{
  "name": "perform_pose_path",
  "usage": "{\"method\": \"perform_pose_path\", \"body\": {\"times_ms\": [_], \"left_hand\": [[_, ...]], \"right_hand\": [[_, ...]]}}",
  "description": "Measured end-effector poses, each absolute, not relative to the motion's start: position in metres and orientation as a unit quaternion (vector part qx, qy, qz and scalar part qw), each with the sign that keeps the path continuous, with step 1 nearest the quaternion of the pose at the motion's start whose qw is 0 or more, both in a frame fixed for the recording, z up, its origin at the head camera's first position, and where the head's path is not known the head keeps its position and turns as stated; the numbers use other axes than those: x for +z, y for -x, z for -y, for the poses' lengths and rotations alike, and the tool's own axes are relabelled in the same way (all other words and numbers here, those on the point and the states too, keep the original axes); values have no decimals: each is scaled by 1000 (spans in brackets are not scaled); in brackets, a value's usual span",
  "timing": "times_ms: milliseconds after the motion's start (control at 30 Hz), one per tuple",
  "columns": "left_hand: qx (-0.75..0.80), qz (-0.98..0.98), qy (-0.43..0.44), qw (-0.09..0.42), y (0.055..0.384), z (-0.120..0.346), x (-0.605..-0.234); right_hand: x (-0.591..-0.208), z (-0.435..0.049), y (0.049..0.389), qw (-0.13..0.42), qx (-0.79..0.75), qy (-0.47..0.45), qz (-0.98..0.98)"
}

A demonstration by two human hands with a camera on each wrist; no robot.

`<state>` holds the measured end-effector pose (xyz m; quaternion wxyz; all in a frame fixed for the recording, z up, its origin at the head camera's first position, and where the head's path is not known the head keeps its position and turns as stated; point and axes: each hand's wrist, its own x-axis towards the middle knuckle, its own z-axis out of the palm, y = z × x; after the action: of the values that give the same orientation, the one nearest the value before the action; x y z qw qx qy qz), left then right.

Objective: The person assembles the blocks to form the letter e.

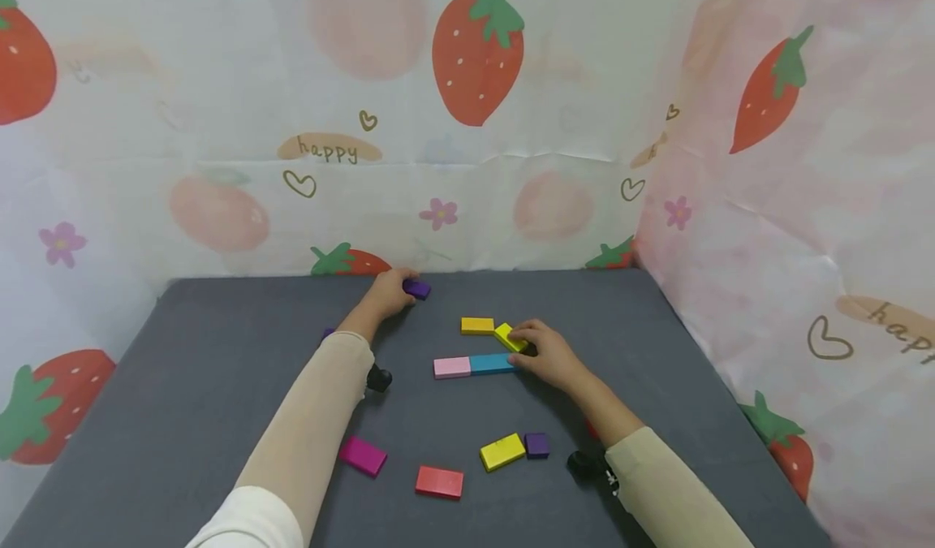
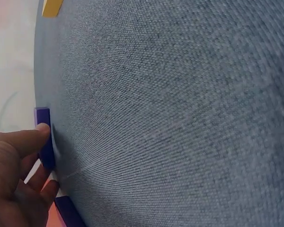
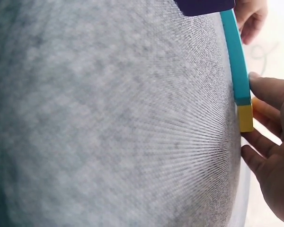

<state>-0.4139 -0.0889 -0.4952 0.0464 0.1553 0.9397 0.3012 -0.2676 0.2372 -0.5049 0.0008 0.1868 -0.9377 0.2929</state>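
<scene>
In the head view, my left hand [image 1: 389,295] is at the far edge of the table, pinching a dark purple block [image 1: 417,289]. The left wrist view shows the thumb on one face of this purple block [image 2: 46,146], fingers behind it. My right hand [image 1: 549,356] reaches over a tilted yellow block [image 1: 510,337] with its fingers curled at it. The thumb is right by the end of a blue block [image 1: 491,364], which lines up end to end with a pink block [image 1: 452,368]. Another yellow block [image 1: 477,326] lies left of the tilted one.
Nearer on the grey table [image 1: 241,386] lie a magenta block [image 1: 363,456], a red block [image 1: 440,482], a yellow block [image 1: 502,452] and a small purple block [image 1: 536,446]. Another purple block [image 1: 328,333] is partly hidden by the left arm. A strawberry-print cloth [image 1: 475,199] hangs behind.
</scene>
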Motion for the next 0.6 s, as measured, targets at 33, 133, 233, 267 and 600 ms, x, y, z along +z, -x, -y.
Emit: {"method": "perform_pose_path", "body": {"times_ms": [33, 133, 233, 267, 600], "left_hand": [[302, -940, -154, 45, 413, 89, -495], [306, -940, -148, 39, 412, 89, -495], [308, -940, -144, 34, 412, 89, -495], [308, -940, -141, 34, 412, 89, -495], [310, -941, -128, 34, 412, 87, -499]], "right_hand": [[-505, -237, 268, 1, 293, -186, 938], [-504, -237, 267, 0, 294, -182, 938], [-503, -237, 267, 0, 295, -179, 939], [-503, -237, 266, -1, 295, -178, 939], [-501, -235, 264, 3, 292, -182, 939]]}}
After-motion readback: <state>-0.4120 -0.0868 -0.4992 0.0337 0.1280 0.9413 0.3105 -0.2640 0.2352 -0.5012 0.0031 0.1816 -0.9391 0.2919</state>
